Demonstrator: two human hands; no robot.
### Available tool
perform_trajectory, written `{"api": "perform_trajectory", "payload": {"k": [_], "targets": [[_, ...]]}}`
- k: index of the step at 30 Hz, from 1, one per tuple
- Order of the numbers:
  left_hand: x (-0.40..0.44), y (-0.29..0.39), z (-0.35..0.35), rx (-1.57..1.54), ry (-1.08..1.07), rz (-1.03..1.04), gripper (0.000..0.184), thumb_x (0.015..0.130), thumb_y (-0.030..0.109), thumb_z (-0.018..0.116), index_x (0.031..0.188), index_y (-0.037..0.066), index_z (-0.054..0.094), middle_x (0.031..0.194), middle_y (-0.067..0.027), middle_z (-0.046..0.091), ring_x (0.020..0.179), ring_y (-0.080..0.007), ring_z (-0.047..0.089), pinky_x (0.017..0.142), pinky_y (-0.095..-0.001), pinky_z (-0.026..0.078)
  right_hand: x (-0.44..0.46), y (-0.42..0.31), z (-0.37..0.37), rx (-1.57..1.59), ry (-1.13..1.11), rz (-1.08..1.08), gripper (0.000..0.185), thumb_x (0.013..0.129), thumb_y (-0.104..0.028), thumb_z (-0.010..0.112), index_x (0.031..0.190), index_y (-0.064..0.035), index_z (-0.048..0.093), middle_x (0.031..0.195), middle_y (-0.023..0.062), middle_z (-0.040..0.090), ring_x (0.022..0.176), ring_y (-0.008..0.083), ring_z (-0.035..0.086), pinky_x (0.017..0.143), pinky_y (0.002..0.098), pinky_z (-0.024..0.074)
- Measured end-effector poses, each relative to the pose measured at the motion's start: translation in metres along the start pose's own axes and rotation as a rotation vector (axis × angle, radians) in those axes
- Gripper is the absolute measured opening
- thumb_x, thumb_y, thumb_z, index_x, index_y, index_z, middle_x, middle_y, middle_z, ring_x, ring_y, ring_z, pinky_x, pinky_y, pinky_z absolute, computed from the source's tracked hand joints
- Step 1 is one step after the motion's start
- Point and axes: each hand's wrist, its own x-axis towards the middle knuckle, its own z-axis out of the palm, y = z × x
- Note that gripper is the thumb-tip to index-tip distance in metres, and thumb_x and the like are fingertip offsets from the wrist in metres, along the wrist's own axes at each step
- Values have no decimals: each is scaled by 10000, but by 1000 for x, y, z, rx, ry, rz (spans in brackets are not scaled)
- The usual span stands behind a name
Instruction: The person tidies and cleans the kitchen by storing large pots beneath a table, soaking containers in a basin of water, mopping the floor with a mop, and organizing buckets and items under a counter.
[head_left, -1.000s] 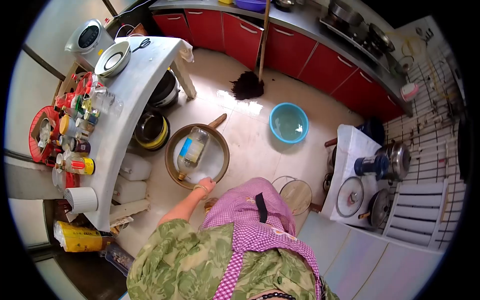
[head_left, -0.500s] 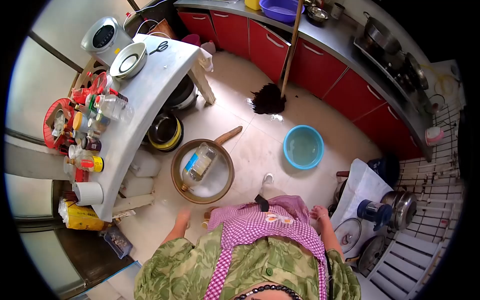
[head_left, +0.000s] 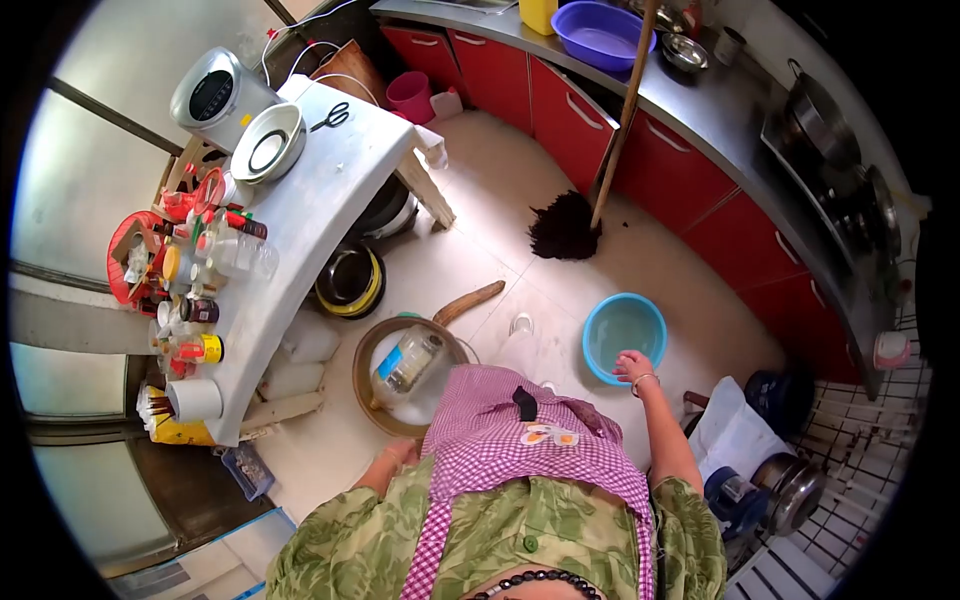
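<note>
My right hand [head_left: 634, 369] is over the near rim of a light-blue basin [head_left: 597, 352] of water on the floor. Its fingers are loosely apart and hold nothing; a bracelet circles the wrist. Low beside the checked apron [head_left: 480, 420] is my left hand [head_left: 400, 454], blurred and partly hidden, so its fingers cannot be made out. It is close to the near side of a brown round pan [head_left: 362, 385] with a wooden handle [head_left: 470, 302]. Inside the pan, a clear plastic bottle [head_left: 408, 362] with a blue and yellow label lies on its side over whitish contents.
A mop [head_left: 565, 228] leans on the counter by the red cabinets [head_left: 570, 125]. The table [head_left: 320, 185] on the left carries scissors [head_left: 331, 117], bowls, jars and bottles. Pots [head_left: 790, 495] and a white rack stand at right.
My right hand has moved forward from beside the apron to the blue basin. My left hand has shifted right, toward the apron. The view has moved as I step forward.
</note>
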Motion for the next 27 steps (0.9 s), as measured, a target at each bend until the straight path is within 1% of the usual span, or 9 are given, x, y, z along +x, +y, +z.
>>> {"api": "perform_trajectory", "payload": {"k": [4,6,8,15,18,19,20,24,27], "targets": [[82,36,-48,818,189,469,294,838,298,535,841,27,648,702,-114,629,578,-220,586,562,-337,476,26,-48,-17,-490,154,-94,251,840,-153,552,1068,-57,587,947,117,650,791,261,657,669,366,531],[127,70,-69,141,137,69,283,827,303,552,815,32,636,690,-94,621,572,-203,586,532,-331,462,44,-69,-37,-988,254,-238,243,804,-147,572,1027,-57,604,947,129,651,815,290,647,726,382,520],[152,130,-87,-438,241,-243,282,835,304,551,825,32,625,696,-62,617,592,-168,588,502,-315,444,48,-138,-39,-1107,290,-308,210,782,-137,576,980,-75,610,969,145,627,908,312,603,800,389,493],[214,207,-99,-673,221,-32,299,863,239,577,1017,-16,609,866,-55,635,721,-144,616,640,-257,496,90,-432,21,-1555,498,-915,251,649,-20,643,884,-77,572,956,116,552,944,294,537,803,389,478],[222,202,-95,-716,224,-91,292,868,234,568,1013,-15,616,889,-61,640,751,-149,619,658,-266,497,126,-530,46,-1691,529,-1146,197,733,-17,524,911,-63,592,1046,107,556,1026,274,520,875,358,445],[220,195,-91,-742,224,-126,294,870,238,561,1011,-14,619,893,-62,642,757,-150,619,657,-272,495,140,-556,51,-1841,575,-1162,243,741,-63,575,978,-83,622,1088,102,530,1107,252,479,925,323,414],[207,197,-93,-602,225,-175,294,875,249,549,998,-7,623,889,-63,643,755,-151,619,659,-279,494,142,-583,60,-2022,559,-986,356,795,-115,552,1148,-87,584,1251,104,476,1250,244,389,1040,316,313],[159,195,-93,9,184,-202,302,865,296,527,942,28,644,883,-106,655,779,-214,629,701,-347,494,231,-632,32,-2282,757,-909,428,897,-174,404,1315,-93,454,1394,93,363,1336,272,282,1120,415,165],[143,189,-75,606,25,-69,280,831,290,541,908,45,653,908,-159,661,822,-302,626,749,-418,488,274,-655,7,-2344,822,-778,328,857,-180,446,1145,-103,584,1195,67,504,1207,254,378,1087,440,214]]}}
